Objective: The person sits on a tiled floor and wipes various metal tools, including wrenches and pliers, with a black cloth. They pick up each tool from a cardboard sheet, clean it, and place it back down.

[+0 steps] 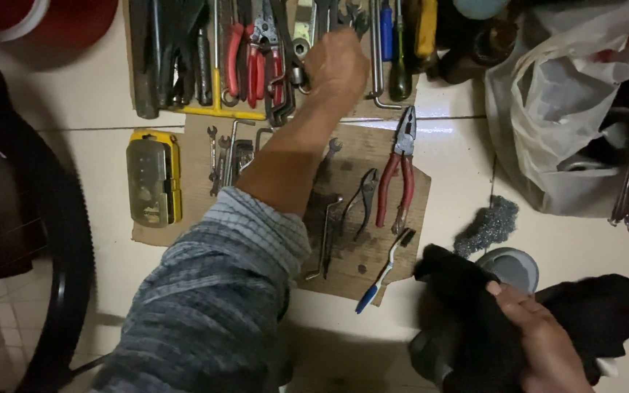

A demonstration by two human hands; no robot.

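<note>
Black cloth (475, 313) sat bunched in the right hand (540, 342), fingers shut on it, low by the tin (511, 266), while the left hand (336, 65) reached far up & curled onto the wrenches (347, 14), grip unclear.

Head camera, single view: worn on the person's head, looking steeply down at a tiled floor (96, 94) from close above. Faces forward over the outstretched left arm; cardboard (362, 156) with tools fills the centre, a plastic bag (569, 109) the right edge.
</note>
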